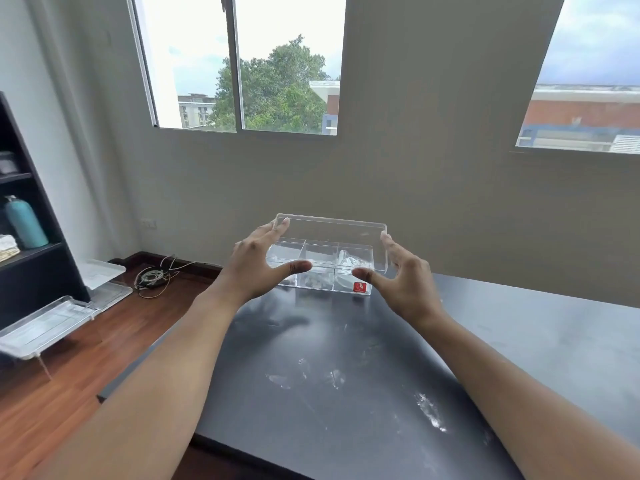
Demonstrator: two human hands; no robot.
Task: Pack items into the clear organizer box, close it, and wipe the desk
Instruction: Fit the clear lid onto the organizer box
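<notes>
A clear organizer box with several compartments and a red sticker stands at the far edge of the dark desk. Small pale items lie in its compartments. Just above it hangs its clear lid, tilted with its far edge higher. My left hand grips the lid's left end, thumb on the near edge, fingers on the far edge. My right hand grips the lid's right end the same way. White smears mark the desk surface nearer to me.
A dark shelf unit with a teal bottle stands at the left. Clear trays and a bundle of cables lie on the wooden floor. The desk's left edge drops off beside my left arm.
</notes>
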